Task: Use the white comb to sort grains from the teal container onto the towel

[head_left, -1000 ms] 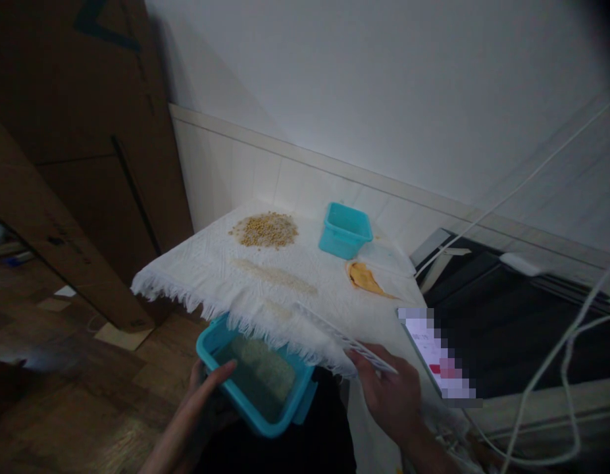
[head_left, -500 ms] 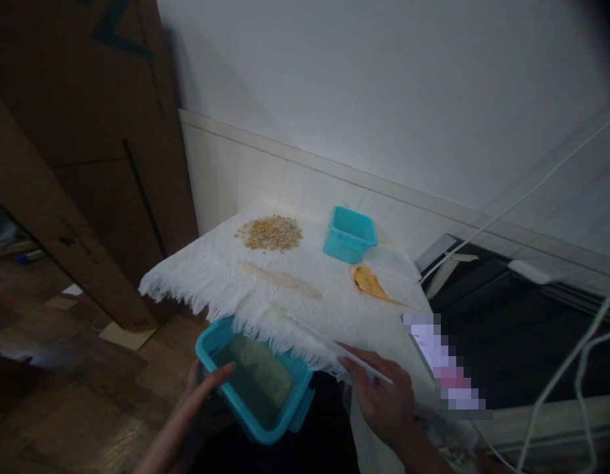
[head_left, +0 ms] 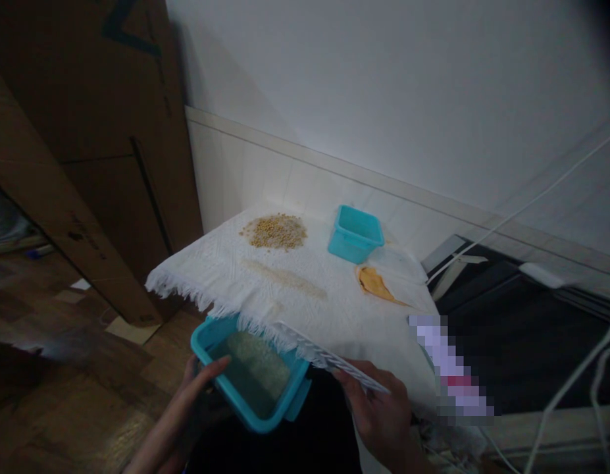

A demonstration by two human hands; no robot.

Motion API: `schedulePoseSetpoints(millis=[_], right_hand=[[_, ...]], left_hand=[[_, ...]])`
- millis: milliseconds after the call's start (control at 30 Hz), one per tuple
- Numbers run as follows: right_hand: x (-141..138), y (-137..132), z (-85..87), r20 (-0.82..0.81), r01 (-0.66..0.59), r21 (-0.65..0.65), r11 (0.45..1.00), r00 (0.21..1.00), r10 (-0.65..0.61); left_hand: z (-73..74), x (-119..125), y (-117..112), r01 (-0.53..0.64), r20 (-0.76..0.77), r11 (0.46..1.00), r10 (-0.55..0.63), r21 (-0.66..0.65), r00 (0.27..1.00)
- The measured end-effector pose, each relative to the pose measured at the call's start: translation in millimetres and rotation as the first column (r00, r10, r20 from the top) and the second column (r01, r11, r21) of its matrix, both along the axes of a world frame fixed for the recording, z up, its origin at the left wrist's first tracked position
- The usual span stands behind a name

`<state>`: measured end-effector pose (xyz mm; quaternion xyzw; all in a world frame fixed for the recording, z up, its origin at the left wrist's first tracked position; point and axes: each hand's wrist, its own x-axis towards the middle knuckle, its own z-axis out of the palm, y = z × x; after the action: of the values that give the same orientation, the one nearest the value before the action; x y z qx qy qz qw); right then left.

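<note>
My left hand grips a teal plastic box holding pale grains, kept just under the fringed front edge of a white cloth on a small table. My right hand is closed on a flat white ribbed card that lies along the cloth's front edge above the box. On the cloth lie a thin line of pale grains, a heap of yellow beans, a second teal box and an orange smear.
A large brown cardboard box leans at the left over the wooden floor. A phone with a blurred screen lies at the cloth's right edge. A dark panel and white cables fill the right. White wall behind.
The card has slid toward the near edge of the cloth, over the teal box. My view has drifted slightly, so everything sits a little further right.
</note>
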<state>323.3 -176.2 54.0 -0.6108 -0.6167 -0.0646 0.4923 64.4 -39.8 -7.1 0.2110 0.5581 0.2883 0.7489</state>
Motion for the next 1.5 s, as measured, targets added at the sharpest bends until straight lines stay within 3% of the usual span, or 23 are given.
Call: schedulePoseSetpoints(millis=[133, 267, 600, 767, 900, 1133, 1200, 1267, 1367, 1500], right_hand=[[6, 21, 1.8, 0.024, 0.082, 0.051, 0.995, 0.996, -0.084], [10, 38, 2.0, 0.068, 0.050, 0.040, 0.998, 0.996, -0.053], [-11, 5, 18.0, 0.039, -0.013, -0.068, 0.998, 0.999, 0.016], [1, 38, 9.1, 0.012, 0.013, 0.049, 0.999, 1.000, -0.013], [8, 61, -3.4, 0.077, -0.051, 0.066, 0.997, 0.996, 0.046], [-5, 27, -3.0, 0.076, -0.201, 0.011, 0.980, 0.977, 0.200], [2, 15, -1.9, 0.033, -0.117, -0.017, 0.993, 0.993, 0.117], [21, 6, -1.9, -0.008, 0.060, -0.057, 0.997, 0.998, -0.061], [66, -6, -1.8, -0.019, 0.305, -0.117, 0.945, 0.951, -0.310], [118, -16, 0.8, -0.007, 0.429, -0.170, 0.887, 0.900, -0.437]], left_hand=[[6.8, -1, -1, -0.002, 0.024, 1.000, 0.002, 0.005, 1.000], [13.3, -1, -3, -0.025, 0.014, 1.000, 0.025, 0.015, 1.000], [17.5, -3, 0, -0.022, 0.033, 0.999, 0.023, -0.026, 0.999], [9.3, -4, 3, 0.003, 0.008, 1.000, -0.003, -0.014, 1.000], [8.1, -5, 5, -0.008, 0.005, 1.000, 0.008, -0.011, 1.000], [4.0, -6, 5, -0.012, 0.013, 1.000, 0.012, -0.014, 1.000], [1.6, -6, 5, -0.012, -0.005, 1.000, 0.012, -0.017, 1.000], [-0.3, -5, 5, -0.015, -0.011, 1.000, 0.015, -0.025, 1.000], [-1.2, -3, 6, -0.009, -0.001, 0.999, 0.009, -0.030, 1.000], [-1.4, -2, 6, -0.006, 0.020, 0.998, 0.007, -0.054, 1.000]])
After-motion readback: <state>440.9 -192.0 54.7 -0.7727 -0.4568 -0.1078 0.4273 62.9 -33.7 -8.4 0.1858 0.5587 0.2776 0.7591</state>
